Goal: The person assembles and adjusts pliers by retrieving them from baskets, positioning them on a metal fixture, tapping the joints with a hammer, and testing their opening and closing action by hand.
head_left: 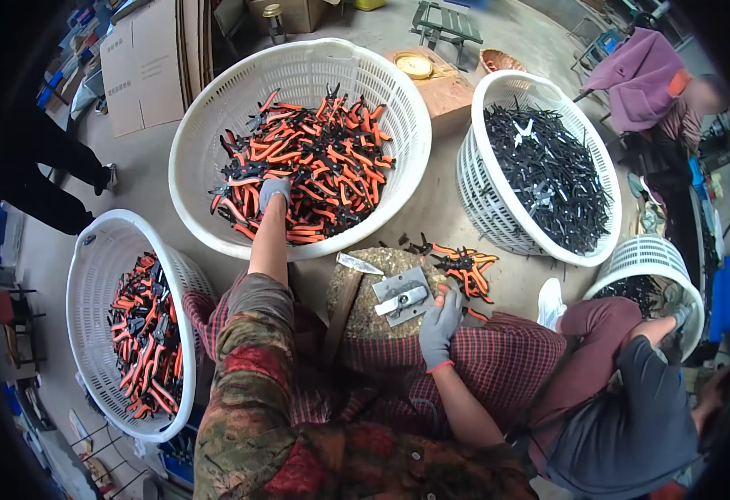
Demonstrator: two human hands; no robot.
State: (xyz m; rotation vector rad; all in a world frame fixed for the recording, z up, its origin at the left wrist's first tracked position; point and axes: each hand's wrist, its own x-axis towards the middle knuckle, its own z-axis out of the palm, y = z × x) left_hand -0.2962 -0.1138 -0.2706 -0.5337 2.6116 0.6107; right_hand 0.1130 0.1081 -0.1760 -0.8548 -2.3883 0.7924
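My left hand, in a grey glove, reaches into a large white basket heaped with orange-and-black pruning shears. Its fingers are closed at one pair at the near side of the heap; the fingertips are partly hidden. My right hand, also gloved, is beside a metal plate with a clamp-like block, thumb and fingers slightly apart, with nothing visible in it. That plate lies on a rough stone-like block before my knees. Several pruning shears lie on the floor just beyond my right hand.
A second white basket of shears stands at left. Right of centre, another basket holds black metal parts. A co-worker sits close at my right, one hand in a tilted basket. Someone's dark-clothed legs are at far left.
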